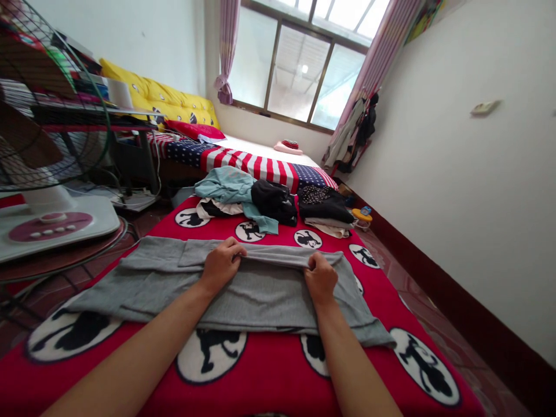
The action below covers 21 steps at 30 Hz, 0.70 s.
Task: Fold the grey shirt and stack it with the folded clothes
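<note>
A grey garment [260, 295], folded lengthwise into a wide strip, lies flat across a red blanket [269, 376] with black-and-white round prints. Its exact kind does not show. At its far side my left hand [222, 263] pinches a folded-over edge left of the middle. My right hand [320, 277] is closed on the same edge near the right end. Between the two hands the edge runs nearly straight and slightly raised. The fingertips are partly hidden in the cloth.
Beyond the garment lie a light blue garment [228, 184], a black one [273, 201] and a stack of dark folded clothes [325, 204]. A fan [56, 223] stands on a stool at the left. A bed with a flag-patterned cover [247, 164] is behind; a wall [478, 191] bounds the right.
</note>
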### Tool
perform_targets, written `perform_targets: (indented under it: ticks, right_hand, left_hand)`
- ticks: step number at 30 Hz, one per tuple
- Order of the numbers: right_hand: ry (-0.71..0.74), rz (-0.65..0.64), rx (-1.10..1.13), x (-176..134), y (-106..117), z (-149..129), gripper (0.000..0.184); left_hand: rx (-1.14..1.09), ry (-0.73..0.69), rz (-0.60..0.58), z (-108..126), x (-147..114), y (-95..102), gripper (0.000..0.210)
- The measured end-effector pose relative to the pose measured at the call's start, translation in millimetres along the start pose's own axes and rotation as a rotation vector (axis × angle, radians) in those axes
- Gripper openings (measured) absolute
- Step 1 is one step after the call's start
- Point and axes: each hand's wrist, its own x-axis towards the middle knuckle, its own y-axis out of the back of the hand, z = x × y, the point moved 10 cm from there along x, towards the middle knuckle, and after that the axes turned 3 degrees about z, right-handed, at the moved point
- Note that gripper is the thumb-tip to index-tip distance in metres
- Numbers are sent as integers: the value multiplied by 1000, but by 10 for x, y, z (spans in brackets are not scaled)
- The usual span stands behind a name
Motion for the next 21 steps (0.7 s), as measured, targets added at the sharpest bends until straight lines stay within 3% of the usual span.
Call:
perform_targets:
  ticks: [6, 8, 11, 14, 17, 21]
  right_hand:
    - [48, -225, 229, -142, -16, 6, 10]
    - [-13, -198, 339, -154, 55, 150, 10]
    - [-140, -52, 362, -130, 167, 416, 20]
    - [-194, -25, 339, -109, 112, 514, 10]
    - [-204, -28, 354, -90, 34, 540, 22]
    - [-273, -14, 282, -95, -1, 707, 37]
  left_hand:
    - [-6, -55, 11, 48, -17, 32, 25]
    - [-1, -94, 11, 87, -25, 52, 25]
    - [1, -152, 1, 175, -39, 79, 24]
    - [-31, -231, -28, 372, -77, 63, 24]
    - [-107, -318, -130, 694, -153, -119, 26]
    - [-163, -429, -367, 1198, -304, -629, 48]
